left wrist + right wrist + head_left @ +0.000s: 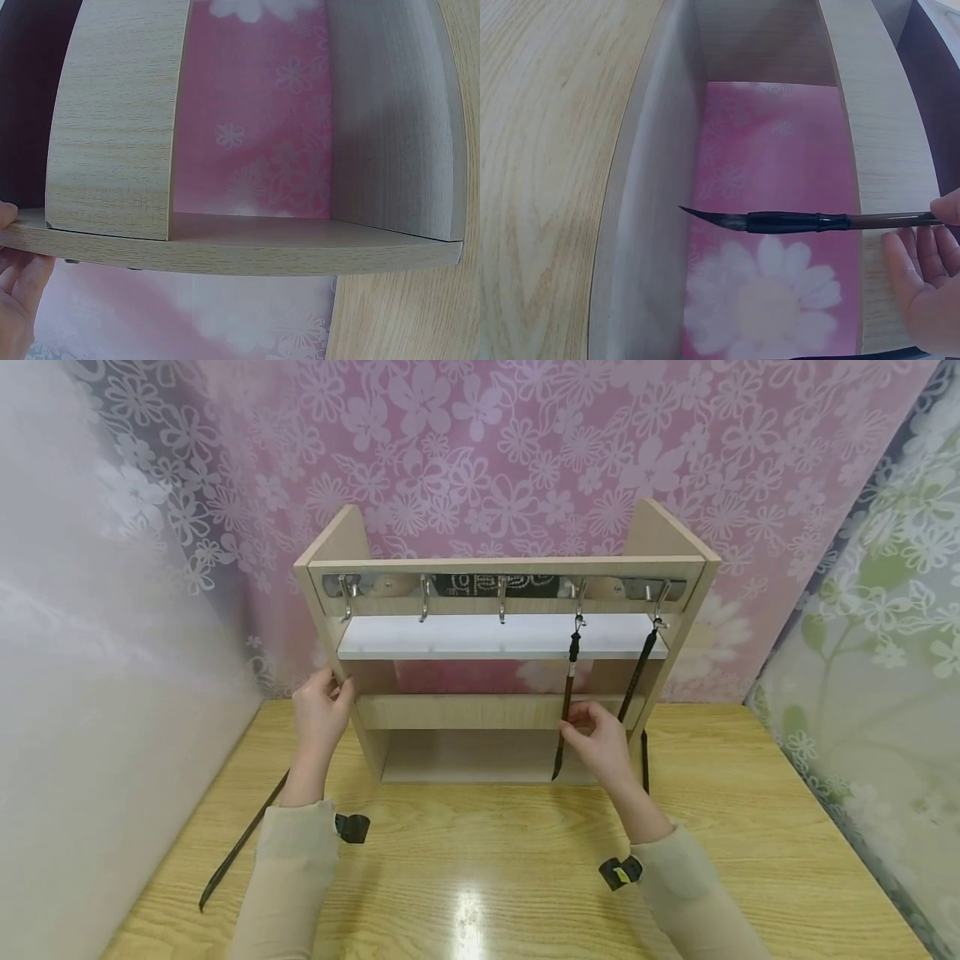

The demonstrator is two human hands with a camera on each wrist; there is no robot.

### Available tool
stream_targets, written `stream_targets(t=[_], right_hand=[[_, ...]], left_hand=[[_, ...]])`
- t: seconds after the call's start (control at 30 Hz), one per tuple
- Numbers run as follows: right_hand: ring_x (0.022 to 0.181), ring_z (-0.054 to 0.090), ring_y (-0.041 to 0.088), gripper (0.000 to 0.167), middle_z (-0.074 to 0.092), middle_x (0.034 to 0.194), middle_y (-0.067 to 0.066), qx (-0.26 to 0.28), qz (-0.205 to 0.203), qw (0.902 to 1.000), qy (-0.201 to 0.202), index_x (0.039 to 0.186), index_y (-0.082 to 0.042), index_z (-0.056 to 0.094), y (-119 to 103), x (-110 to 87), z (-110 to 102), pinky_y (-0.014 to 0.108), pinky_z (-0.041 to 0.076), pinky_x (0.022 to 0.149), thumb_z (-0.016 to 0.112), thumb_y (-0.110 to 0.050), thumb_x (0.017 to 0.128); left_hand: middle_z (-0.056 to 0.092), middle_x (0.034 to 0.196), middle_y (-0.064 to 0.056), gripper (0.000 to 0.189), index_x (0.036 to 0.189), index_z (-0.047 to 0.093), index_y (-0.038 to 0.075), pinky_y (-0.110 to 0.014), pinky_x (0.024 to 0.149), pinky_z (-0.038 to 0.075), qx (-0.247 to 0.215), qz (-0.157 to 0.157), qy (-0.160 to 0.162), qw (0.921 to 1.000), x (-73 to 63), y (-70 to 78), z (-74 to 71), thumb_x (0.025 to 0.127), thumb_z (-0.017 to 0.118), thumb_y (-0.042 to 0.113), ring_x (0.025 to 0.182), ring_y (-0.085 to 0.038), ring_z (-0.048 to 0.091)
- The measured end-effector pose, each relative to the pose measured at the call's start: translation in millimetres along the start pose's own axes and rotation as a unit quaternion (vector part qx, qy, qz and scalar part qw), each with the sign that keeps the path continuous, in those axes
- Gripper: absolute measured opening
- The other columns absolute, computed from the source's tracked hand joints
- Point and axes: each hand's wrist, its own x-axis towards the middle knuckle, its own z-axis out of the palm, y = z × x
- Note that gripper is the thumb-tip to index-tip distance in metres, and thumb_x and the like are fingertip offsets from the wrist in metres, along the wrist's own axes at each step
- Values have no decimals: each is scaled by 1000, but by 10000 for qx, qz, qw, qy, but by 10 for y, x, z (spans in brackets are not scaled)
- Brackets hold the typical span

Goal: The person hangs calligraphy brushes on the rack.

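Note:
A small wooden shelf (491, 712) stands on the table, with a strip of metal hooks (502, 587) along its upper front. My left hand (318, 710) grips the shelf's left side panel (300, 259), thumb on one face and fingers on the other. A calligraphy brush (569, 681) hangs by its loop from the second hook from the right, tip down. Its brown handle is pinched by my right hand (600, 747); the dark bristles (712, 217) point away from the fingers. Another dark brush (637, 672) hangs from the rightmost hook, partly hidden behind that hand.
A long dark brush-like stick (240, 843) lies on the table (480, 860) left of the shelf, partly under the left forearm. A thin black object (645, 760) shows beside the right wrist. Flowered walls (487, 452) stand behind and at the sides.

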Motion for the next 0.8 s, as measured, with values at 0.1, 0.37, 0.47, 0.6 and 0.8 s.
stream_targets(t=[0.1, 0.37, 0.47, 0.6, 0.8], right_hand=[[82, 56, 22, 18, 59, 91, 13, -63, 22, 10000, 28, 95, 2, 55, 27, -7, 4, 28, 48, 68, 61, -9, 81], [75, 55, 18, 13, 60, 88, 13, -30, -101, 9998, 193, 90, 1, 58, 62, -43, -9, 19, 45, 62, 62, -6, 79], [76, 55, 17, 14, 60, 88, 12, -35, -45, 9998, 193, 90, 1, 58, 56, -67, -28, 18, 46, 63, 62, -8, 80], [77, 55, 16, 15, 60, 89, 11, -87, 36, 9999, 144, 91, 0, 57, 28, -116, -74, 18, 46, 64, 62, -10, 81], [74, 54, 13, 13, 60, 87, 10, -151, 5, 9997, 186, 91, 0, 58, 43, -186, -147, 19, 45, 60, 62, -7, 80]], left_hand=[[61, 84, -26, 11, 88, 60, -9, -40, 66, 53, 2, -4, -14, 10000, 0, -5, 5, 78, 57, -3, 81, -36, 61], [61, 84, -26, 13, 89, 60, -9, -41, 65, 53, 38, 42, -9, 10000, -6, 0, 7, 78, 58, -4, 81, -36, 61], [61, 83, -26, 12, 89, 60, -10, -41, 65, 53, 36, 30, -7, 10000, -8, 0, 10, 78, 57, -4, 81, -37, 61], [61, 84, -26, 13, 88, 59, -11, -42, 66, 53, 14, -1, 7, 10000, -6, 0, 12, 78, 57, -4, 81, -37, 61], [61, 85, -26, 14, 90, 60, -10, -41, 66, 53, 12, -52, -11, 10000, -8, -14, 8, 78, 56, -4, 82, -37, 61]])
